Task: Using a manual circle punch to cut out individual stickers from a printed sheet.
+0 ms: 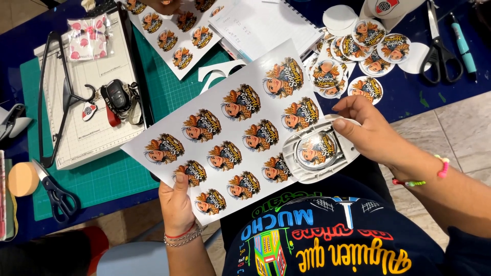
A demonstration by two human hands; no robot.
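Observation:
My left hand [176, 202] pinches the near edge of a white printed sheet [230, 130] covered with several round cartoon stickers. My right hand [371, 133] grips a white circle punch [319, 151] that is slid over the sheet's right edge, with one printed picture showing in its round window. A heap of cut-out round stickers [353, 53] lies on the blue table just beyond my right hand.
A paper trimmer [82, 110] with keys [120, 102] on it rests on a green cutting mat [112, 176] at left. Another printed sheet [176, 33] and a notebook [268, 23] lie at the back. Black scissors [440, 46], a teal pen [463, 43] and smaller scissors [56, 191] are nearby.

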